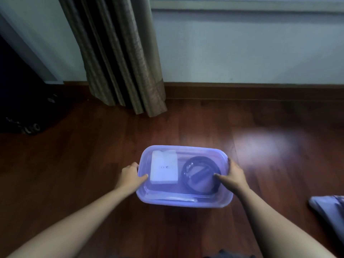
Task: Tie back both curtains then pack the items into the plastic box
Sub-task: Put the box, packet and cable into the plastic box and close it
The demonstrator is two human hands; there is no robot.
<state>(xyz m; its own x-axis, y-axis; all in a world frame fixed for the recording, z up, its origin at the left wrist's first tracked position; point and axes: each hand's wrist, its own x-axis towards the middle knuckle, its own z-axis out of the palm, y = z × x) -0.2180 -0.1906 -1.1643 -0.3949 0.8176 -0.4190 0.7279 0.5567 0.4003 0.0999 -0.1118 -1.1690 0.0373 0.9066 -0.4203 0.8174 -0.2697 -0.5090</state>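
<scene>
Plastic box [184, 202] sits flat on the wooden floor [93, 155], out from the wall [242, 49] and a little right of the curtain [122, 58]. Box is translucent, bluish, rounded corners; a lid looks to be on it, contents seen through the top. Inside: white flat packet [163, 166] on the left, with small print too blurred to read, and a coiled black cable [202, 158] on the right, the two just beside each other. Left hand [130, 175] grips the box's left edge, thumb lying on top, fingers curled over the rim. Right hand [235, 175] grips the right edge the same way, thumb reaching in over the cable coil, fingers wrapped down the side. Both forearms bare, stretched forward. Curtain is brown, hanging in gathered folds against the wall, hem reaching the floor by the skirting board [242, 90]. Dark bulky object [22, 99] in the left corner, unclear what. Folded pale cloth [331, 209] on the floor at far right.
</scene>
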